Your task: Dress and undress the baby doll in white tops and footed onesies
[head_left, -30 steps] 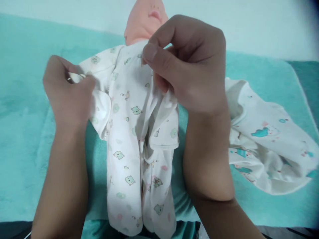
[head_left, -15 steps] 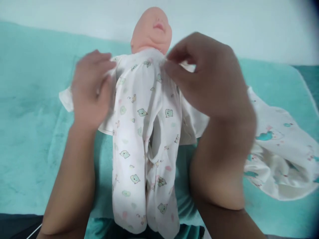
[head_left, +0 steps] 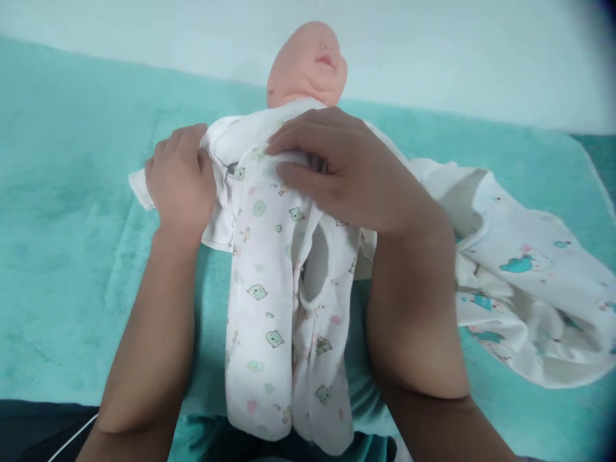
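Observation:
A baby doll lies on its back, face up, in a white wrap shirt. Footed baby pants with green bear prints lie along its front, a slit open between the legs. My right hand is bent over the upper part of the pants, thumb and fingertips closed on the cloth at the doll's chest. On the left, my left hand curls around the shirt's sleeve, whose cuff pokes out beyond the fingers. Whether the doll's arm is inside the sleeve is hidden.
Another white baby garment with teal prints lies crumpled at the right. A teal towel covers the surface, with a pale wall behind. Dark cloth and a thin white cord show at the lower left.
My right hand has moved left and down from near the doll's neck, and the pants' top sits lower on the chest. My left hand has closed around the sleeve. The view has shifted slightly.

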`<state>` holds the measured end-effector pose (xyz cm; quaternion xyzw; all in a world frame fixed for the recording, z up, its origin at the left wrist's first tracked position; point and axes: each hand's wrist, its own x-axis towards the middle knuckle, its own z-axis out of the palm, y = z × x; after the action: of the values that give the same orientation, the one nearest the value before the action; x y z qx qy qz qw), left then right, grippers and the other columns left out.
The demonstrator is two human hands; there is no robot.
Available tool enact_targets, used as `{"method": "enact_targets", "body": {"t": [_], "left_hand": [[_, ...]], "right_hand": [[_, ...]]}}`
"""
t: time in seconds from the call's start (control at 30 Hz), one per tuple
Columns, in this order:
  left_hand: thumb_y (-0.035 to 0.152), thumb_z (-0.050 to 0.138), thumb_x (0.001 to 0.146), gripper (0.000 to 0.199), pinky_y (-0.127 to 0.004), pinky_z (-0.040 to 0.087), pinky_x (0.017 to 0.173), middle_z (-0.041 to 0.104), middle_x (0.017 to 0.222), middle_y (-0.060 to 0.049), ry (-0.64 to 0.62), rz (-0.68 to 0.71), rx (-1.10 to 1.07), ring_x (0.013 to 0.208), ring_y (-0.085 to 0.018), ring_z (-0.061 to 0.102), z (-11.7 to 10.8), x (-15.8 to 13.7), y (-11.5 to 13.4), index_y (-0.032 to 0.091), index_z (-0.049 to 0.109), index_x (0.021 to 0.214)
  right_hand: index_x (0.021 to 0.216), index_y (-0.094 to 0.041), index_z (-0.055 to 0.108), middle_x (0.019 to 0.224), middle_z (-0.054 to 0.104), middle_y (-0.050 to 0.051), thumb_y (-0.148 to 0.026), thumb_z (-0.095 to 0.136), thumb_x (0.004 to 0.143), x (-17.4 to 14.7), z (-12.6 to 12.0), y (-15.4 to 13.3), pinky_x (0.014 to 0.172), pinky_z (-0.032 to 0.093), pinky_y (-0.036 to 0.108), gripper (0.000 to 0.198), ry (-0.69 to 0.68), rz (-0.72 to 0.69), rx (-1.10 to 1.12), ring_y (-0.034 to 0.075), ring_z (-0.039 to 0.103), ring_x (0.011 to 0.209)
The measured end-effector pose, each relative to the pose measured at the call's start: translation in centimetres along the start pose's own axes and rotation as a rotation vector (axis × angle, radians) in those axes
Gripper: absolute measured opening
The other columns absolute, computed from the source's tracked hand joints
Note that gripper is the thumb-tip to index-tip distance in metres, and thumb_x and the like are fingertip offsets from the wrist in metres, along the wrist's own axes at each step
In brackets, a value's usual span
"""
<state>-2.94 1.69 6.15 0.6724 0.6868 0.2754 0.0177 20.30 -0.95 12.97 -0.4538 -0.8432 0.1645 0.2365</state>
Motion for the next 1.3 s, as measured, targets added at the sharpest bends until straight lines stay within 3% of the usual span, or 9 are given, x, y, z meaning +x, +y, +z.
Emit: {"method": "enact_targets", "body": {"t": [0.17,0.3,0.37,0.43,0.63,0.8,1.03,1.23,1.3], "left_hand": [[0.014,0.042,0.097,0.042,-0.050,0.048,0.113,0.073,0.130,-0.005,0.071,-0.005,-0.118,0.129,-0.030,0.064,0.5,0.0,-0.6,0.025,0.068,0.129],[0.016,0.044,0.098,0.039,-0.048,0.047,0.112,0.073,0.129,-0.001,0.076,-0.026,-0.188,0.129,-0.028,0.063,0.8,0.2,-1.3,0.030,0.068,0.125],[0.017,0.047,0.096,0.036,-0.050,0.046,0.112,0.073,0.128,0.000,0.068,-0.030,-0.200,0.130,-0.028,0.062,0.9,0.3,-1.5,0.030,0.069,0.123],[0.017,0.049,0.093,0.036,-0.052,0.045,0.113,0.074,0.128,-0.002,0.065,-0.034,-0.200,0.129,-0.030,0.062,1.0,0.3,-1.6,0.028,0.070,0.120],[0.018,0.048,0.091,0.040,-0.049,0.046,0.112,0.075,0.125,-0.004,0.103,0.003,-0.239,0.125,-0.029,0.065,0.7,0.0,-1.7,0.028,0.071,0.121],[0.016,0.044,0.092,0.048,-0.046,0.050,0.109,0.074,0.129,-0.005,0.150,0.052,-0.281,0.123,-0.027,0.066,0.5,-0.3,-1.8,0.027,0.069,0.130],[0.013,0.043,0.089,0.045,-0.039,0.054,0.107,0.076,0.123,-0.003,0.161,0.010,-0.386,0.118,-0.022,0.069,-0.2,-0.6,-1.6,0.026,0.073,0.120],[0.013,0.044,0.088,0.043,-0.043,0.058,0.102,0.078,0.117,-0.002,0.088,-0.107,-0.378,0.112,-0.024,0.072,0.5,-0.6,-2.0,0.028,0.072,0.118],[0.013,0.048,0.087,0.047,-0.045,0.058,0.102,0.076,0.123,-0.005,0.067,-0.142,-0.379,0.112,-0.025,0.072,0.6,-0.4,-2.3,0.028,0.067,0.128]], "right_hand": [[0.097,-0.031,0.071,0.108,0.075,0.003,-0.032,0.047,0.098,2.7,-0.4,-1.9,0.098,0.052,0.048,0.024,-0.084,0.061,-0.202,0.030,0.064,0.112],[0.121,-0.023,0.068,0.129,0.068,0.008,-0.042,0.053,0.098,8.6,1.1,-3.4,0.093,0.056,0.046,0.034,-0.317,0.100,-0.513,0.031,0.062,0.121],[0.115,-0.020,0.069,0.136,0.065,0.010,-0.041,0.060,0.095,11.0,2.6,-3.6,0.095,0.057,0.045,0.030,-0.424,0.051,-0.594,0.032,0.060,0.125],[0.111,-0.020,0.068,0.134,0.068,0.010,-0.034,0.068,0.090,12.2,4.1,-3.3,0.096,0.058,0.045,0.025,-0.415,0.071,-0.616,0.030,0.065,0.117],[0.085,-0.022,0.064,0.083,0.073,0.004,-0.023,0.061,0.090,10.0,4.9,-1.3,0.082,0.057,0.041,0.006,-0.217,0.057,-0.444,0.024,0.068,0.086],[0.105,-0.024,0.072,0.104,0.073,0.007,-0.023,0.063,0.088,8.5,3.4,-0.6,0.089,0.054,0.044,0.019,-0.115,0.040,-0.363,0.029,0.067,0.100],[0.115,-0.030,0.077,0.117,0.075,0.005,-0.022,0.063,0.092,6.6,-0.7,-1.4,0.098,0.050,0.049,0.029,-0.038,0.195,-0.358,0.031,0.067,0.113],[0.111,-0.036,0.079,0.111,0.076,0.005,-0.026,0.068,0.089,4.9,-3.5,-0.8,0.103,0.049,0.057,0.027,0.053,0.299,-0.323,0.035,0.067,0.111],[0.112,-0.036,0.078,0.108,0.076,0.005,-0.026,0.068,0.088,4.9,-3.4,-0.8,0.099,0.051,0.056,0.028,0.068,0.296,-0.323,0.035,0.067,0.108]]}}
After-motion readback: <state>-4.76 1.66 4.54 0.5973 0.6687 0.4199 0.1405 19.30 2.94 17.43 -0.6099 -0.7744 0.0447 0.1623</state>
